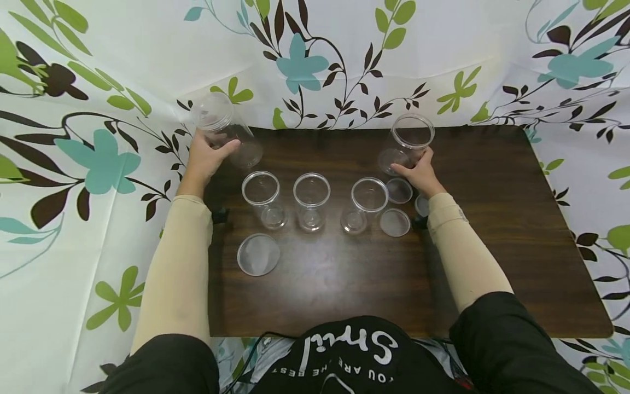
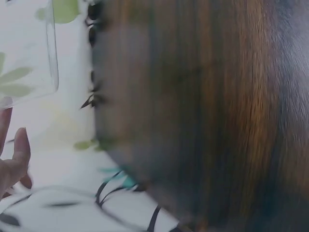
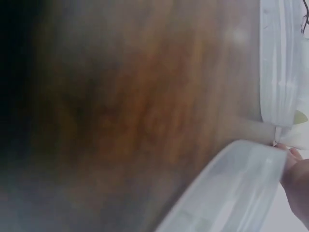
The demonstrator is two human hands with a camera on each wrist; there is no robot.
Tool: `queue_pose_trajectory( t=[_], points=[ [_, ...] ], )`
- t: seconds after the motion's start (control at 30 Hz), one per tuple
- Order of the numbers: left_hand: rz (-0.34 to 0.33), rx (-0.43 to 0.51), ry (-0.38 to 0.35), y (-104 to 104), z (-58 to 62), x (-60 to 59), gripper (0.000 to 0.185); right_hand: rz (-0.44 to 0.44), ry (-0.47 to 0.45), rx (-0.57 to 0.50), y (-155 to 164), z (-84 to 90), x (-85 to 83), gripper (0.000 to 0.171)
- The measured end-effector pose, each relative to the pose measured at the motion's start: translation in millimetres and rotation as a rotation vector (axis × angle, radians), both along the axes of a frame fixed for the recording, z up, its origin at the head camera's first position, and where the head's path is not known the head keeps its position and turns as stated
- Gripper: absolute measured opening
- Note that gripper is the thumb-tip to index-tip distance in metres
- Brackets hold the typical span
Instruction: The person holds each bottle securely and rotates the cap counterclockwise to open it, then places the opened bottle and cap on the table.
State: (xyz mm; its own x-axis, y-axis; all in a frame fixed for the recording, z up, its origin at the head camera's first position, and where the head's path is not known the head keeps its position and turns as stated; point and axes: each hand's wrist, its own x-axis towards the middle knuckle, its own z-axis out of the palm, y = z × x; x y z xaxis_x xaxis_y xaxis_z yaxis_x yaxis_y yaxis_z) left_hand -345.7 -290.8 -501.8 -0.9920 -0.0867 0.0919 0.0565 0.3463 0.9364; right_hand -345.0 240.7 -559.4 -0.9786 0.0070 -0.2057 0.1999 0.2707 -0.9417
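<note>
My left hand (image 1: 206, 158) holds a large clear plastic jar (image 1: 243, 145) at the table's back left corner, its thumb against the near side. In the left wrist view, only part of this jar (image 2: 29, 53) and some fingers show at the left edge. My right hand (image 1: 419, 174) grips another clear jar (image 1: 404, 143), open at the top, near the back edge. Whether either jar rests on the table I cannot tell. Between the hands stand three smaller clear jars: a left one (image 1: 261, 190), a middle one (image 1: 311, 191) and a right one (image 1: 369, 196).
A wide clear lid (image 1: 258, 255) lies front left on the brown table (image 1: 325, 295). Smaller lids lie by the right hand: one behind (image 1: 399, 190), one in front (image 1: 395, 222), and one partly hidden (image 1: 421, 206). A leaf-patterned cloth (image 1: 354, 49) hangs behind the table.
</note>
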Motion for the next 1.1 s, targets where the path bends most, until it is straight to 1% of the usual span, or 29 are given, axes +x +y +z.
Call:
queue_pose_trajectory(
  t=[0.07,0.13,0.23,0.3,0.4,0.47,0.53,0.6,0.67,0.77,0.8,0.83,0.93,0.97,1.03,1.1],
  points=[
    [-0.001,0.003,0.013,-0.1,6.8,7.7,0.079,0.014,-0.03,0.024,11.7,-6.3,3.0,0.106],
    [-0.006,0.026,0.039,0.4,13.5,15.1,0.078,0.027,-0.041,0.057,23.4,-13.0,5.9,0.109],
    [-0.008,0.065,0.076,-0.9,23.6,28.0,0.075,0.032,-0.028,0.1,32.3,-10.2,13.8,0.108],
    [0.001,0.136,0.112,-3.6,28.6,38.7,0.074,0.038,-0.019,0.131,35.8,-5.3,19.1,0.109],
    [0.031,0.249,0.158,-9.7,33.9,61.3,0.07,0.036,-0.012,0.155,38.6,3.9,27.9,0.109],
    [0.035,0.348,0.204,-14.4,35.1,78.0,0.071,0.032,-0.007,0.162,39.9,10.8,35.0,0.108],
    [0.046,0.377,0.24,-17.3,36.7,96.6,0.071,0.025,0.008,0.175,41.5,18.0,42.8,0.106],
    [0.033,0.384,0.292,-18.5,37.0,113.9,0.076,0.017,0.026,0.177,43.4,24.9,50.6,0.104],
    [0.023,0.371,0.335,-16.1,35.9,132.3,0.077,0.013,0.04,0.176,44.1,31.4,58.5,0.101],
    [0.02,0.305,0.384,-9.6,31.2,161.1,0.07,0.016,0.06,0.161,40.7,38.4,69.1,0.096],
    [0.021,0.302,0.392,-7.0,29.3,171.0,0.067,0.019,0.07,0.151,38.0,40.2,72.7,0.095],
    [0.036,0.271,0.391,-4.4,27.6,181.6,0.065,0.022,0.08,0.145,34.8,42.0,76.6,0.093],
    [0.077,0.168,0.367,2.2,24.0,211.0,0.066,0.024,0.129,0.147,24.4,45.6,90.9,0.091],
    [0.077,0.156,0.351,4.9,23.3,219.8,0.067,0.018,0.148,0.151,21.1,46.7,97.0,0.09],
    [0.068,0.109,0.314,10.7,22.3,235.8,0.068,0.016,0.186,0.177,16.7,48.3,110.0,0.089],
    [0.035,0.09,0.273,17.5,21.1,248.6,0.069,0.015,0.222,0.206,13.6,49.9,122.9,0.088]
  ],
)
